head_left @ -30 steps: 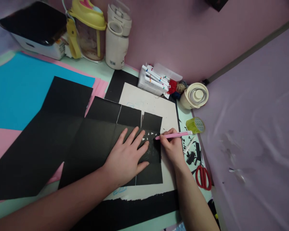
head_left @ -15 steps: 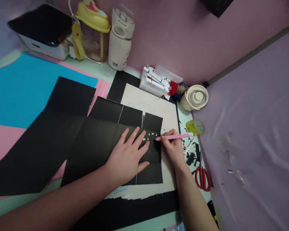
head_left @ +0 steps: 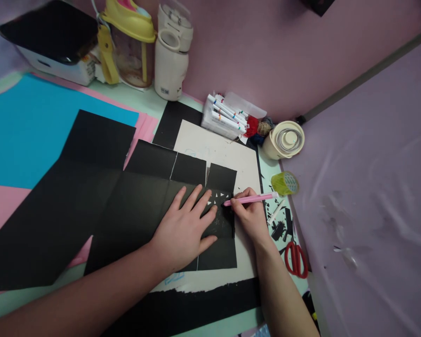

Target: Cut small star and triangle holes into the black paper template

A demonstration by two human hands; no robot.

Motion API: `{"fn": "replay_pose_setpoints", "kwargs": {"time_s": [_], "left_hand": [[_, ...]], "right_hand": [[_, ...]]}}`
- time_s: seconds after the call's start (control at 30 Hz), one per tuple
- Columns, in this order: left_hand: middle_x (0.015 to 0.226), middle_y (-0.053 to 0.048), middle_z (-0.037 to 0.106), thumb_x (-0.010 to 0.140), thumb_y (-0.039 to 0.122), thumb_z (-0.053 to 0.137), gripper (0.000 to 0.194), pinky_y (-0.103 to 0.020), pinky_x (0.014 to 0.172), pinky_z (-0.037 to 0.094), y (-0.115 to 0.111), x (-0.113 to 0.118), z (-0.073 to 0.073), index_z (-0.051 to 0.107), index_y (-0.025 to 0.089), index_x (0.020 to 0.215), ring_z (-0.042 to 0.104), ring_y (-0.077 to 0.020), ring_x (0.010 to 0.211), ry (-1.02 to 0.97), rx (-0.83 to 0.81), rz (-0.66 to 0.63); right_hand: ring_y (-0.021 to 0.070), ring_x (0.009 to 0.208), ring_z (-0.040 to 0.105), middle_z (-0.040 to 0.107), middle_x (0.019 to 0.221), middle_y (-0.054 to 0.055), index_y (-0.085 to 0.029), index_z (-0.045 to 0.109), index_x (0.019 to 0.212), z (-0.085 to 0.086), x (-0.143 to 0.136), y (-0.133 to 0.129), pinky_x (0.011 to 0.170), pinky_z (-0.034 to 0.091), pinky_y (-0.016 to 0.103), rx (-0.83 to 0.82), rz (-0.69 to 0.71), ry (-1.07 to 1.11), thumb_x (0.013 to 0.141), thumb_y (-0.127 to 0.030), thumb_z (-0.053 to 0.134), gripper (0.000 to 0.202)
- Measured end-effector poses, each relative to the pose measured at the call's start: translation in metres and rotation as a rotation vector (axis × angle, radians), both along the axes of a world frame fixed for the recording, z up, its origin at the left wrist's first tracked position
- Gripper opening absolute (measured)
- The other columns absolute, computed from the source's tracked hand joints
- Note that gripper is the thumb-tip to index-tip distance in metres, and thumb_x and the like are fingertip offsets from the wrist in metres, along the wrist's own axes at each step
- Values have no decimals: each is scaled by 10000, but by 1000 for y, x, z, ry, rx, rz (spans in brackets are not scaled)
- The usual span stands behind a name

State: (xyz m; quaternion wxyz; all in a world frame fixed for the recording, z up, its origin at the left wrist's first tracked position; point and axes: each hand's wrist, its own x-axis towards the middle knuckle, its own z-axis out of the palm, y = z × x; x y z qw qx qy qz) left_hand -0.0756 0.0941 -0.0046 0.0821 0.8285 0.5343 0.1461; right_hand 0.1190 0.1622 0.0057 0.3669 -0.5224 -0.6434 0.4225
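Observation:
A large folded sheet of black card [head_left: 140,201] lies across the desk, slit into flaps along its far edge. My left hand [head_left: 184,229] presses flat on it, fingers spread. Small white triangular cut-outs [head_left: 216,194] and faint sketched lines show just right of those fingertips. My right hand [head_left: 250,215] grips a slim pink pen-shaped craft knife [head_left: 249,200] with a whitish end. Its dark tip meets the card beside the triangles; the fine point is too small to make out. Under the card is a white board [head_left: 245,168].
Red-handled scissors [head_left: 296,260], black scraps [head_left: 278,230] and a green tape roll [head_left: 285,183] lie at the right. Behind stand a marker box [head_left: 219,119], a cream round container [head_left: 284,140], a white bottle [head_left: 171,65] and a yellow-lidded cup [head_left: 131,51]. Blue paper [head_left: 28,135] lies left.
The knife's tip has shifted very slightly left on the card, with my right hand following. My left hand stays flat on the card. The whole view has shifted a little.

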Motion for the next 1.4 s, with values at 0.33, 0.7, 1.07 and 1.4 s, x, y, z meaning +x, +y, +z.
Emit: {"fn": "replay_pose_setpoints", "kwargs": {"time_s": [0.33,0.7,1.07,1.4], "left_hand": [[1523,-102,396,860,595,565,565,-556,1156,172,-1,0,1,585,252,1308,248,-337,1445,2,8,3],[1532,-104,380,874,597,542,564,-552,1157,161,0,-1,2,572,253,1319,228,-333,1452,7,-4,-4],[1533,-97,379,878,594,537,562,-547,1162,144,-1,-2,2,570,252,1322,216,-336,1455,1,-7,-5],[1533,-104,379,882,606,517,571,-550,1156,152,-1,-1,1,565,252,1328,224,-333,1453,13,1,-1]], "right_hand": [[159,684,581,590,700,-27,-220,480,742,4,-5,0,666,417,289,-2,-33,8,818,-228,665,199],[157,688,553,582,714,-25,-219,483,757,-3,0,1,682,412,293,27,-75,-27,820,-243,658,187],[159,697,574,585,709,-24,-218,483,752,-1,-2,2,702,420,305,41,-87,-40,837,-256,645,187],[160,712,563,591,738,-19,-217,500,758,3,1,0,704,424,299,12,-44,-24,842,-256,646,173]]}}
